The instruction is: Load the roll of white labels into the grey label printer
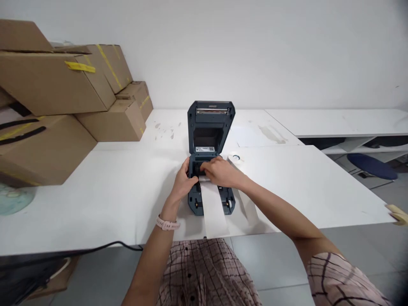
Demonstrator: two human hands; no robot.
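A dark grey label printer (211,127) stands on the table with its lid raised. My left hand (184,182) is closed around the printer's left edge, fingers along the outside and thumb reaching into the bay. Curled over the bay from the right is my right hand (218,171), its fingertips bent down near the roll holder; what they pinch is hidden. A white label strip (214,210) runs from between my hands, across the printer's front and down to the table's near edge. Just right of the printer lies a roll of labels (236,159), partly behind my right wrist.
Several cardboard boxes (51,80) are stacked at the left on the white table (127,191). A second paper strip (250,208) lies right of the printer. A black cable (108,244) runs along the front edge. A blue stool (371,165) stands at the right.
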